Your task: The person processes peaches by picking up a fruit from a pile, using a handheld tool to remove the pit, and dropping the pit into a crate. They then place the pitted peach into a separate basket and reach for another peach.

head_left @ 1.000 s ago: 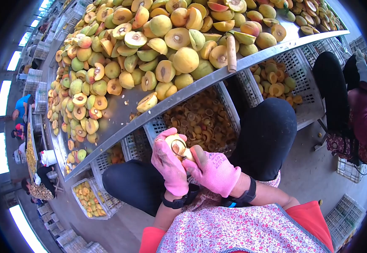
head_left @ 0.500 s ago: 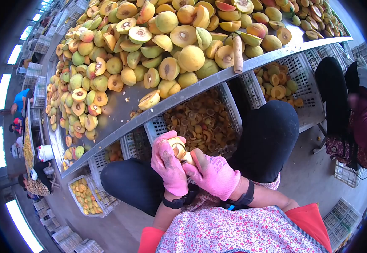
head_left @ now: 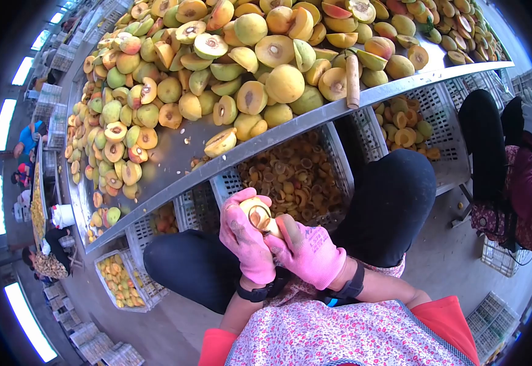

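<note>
Matt cloth gloves (head_left: 318, 256), glossy metal table (head_left: 171, 149)

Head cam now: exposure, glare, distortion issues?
Head view: windows at left blow out, metal tabletop shows glare at upper right. Same head view: fisheye bows the table's front rim, corners go black; left hand and right hand look reasonably sharp.

1. The round, pale-yellow fruit (head_left: 257, 214) is partly covered by the pink-gloved left hand (head_left: 245, 236).
2. The dark looped tool (head_left: 257, 207) is partly hidden by the pink-gloved right hand (head_left: 310, 251).
3. The grey metal table (head_left: 278, 139) is cropped at its far edge.
</note>
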The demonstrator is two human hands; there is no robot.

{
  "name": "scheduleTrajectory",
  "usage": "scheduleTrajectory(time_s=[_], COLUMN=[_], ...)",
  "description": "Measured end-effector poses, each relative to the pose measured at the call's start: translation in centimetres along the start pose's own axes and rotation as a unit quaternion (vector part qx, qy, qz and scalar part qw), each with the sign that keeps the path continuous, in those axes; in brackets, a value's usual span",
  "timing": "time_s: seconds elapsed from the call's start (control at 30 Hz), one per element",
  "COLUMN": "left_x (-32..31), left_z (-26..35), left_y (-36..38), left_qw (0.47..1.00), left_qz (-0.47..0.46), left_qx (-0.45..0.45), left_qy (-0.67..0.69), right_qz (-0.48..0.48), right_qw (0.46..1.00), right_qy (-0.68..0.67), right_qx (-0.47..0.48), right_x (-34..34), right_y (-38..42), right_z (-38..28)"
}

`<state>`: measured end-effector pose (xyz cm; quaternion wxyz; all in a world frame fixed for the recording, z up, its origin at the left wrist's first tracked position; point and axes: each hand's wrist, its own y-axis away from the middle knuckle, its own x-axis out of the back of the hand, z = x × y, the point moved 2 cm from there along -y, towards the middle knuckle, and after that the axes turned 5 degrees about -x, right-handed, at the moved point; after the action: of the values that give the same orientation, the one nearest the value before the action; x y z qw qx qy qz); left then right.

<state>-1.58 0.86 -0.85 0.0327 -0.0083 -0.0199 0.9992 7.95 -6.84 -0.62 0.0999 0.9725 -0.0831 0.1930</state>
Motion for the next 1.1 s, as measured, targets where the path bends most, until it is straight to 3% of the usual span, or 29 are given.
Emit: scheduleTrajectory(time_s=[0.43,0.5,0.9,1.1], left_x=[0.1,0.1,0.0,0.1], left_z=[-0.8,-1.1,-1.3,-1.1], left_y=[-0.1,0.0,-0.1,-0.5], left_qw=[0.998,0.999,0.999,0.997], left_qz=[0.002,0.005,-0.016,-0.07], left_qx=[-0.018,-0.006,0.035,0.012], left_qy=[-0.059,-0.047,-0.017,-0.043], right_qz=[0.0,-0.053,-0.142,-0.175], right_qw=[1.0,0.997,0.977,0.957], right_qy=[0.025,-0.017,-0.11,-0.211], right_qx=[-0.008,-0.049,-0.119,-0.093], right_x=[0.1,-0.1,0.3,0.3], right_y=[-0.3,-0.2,-0.2,-0.4], right_z=[0.6,1.0,1.2,1.9])
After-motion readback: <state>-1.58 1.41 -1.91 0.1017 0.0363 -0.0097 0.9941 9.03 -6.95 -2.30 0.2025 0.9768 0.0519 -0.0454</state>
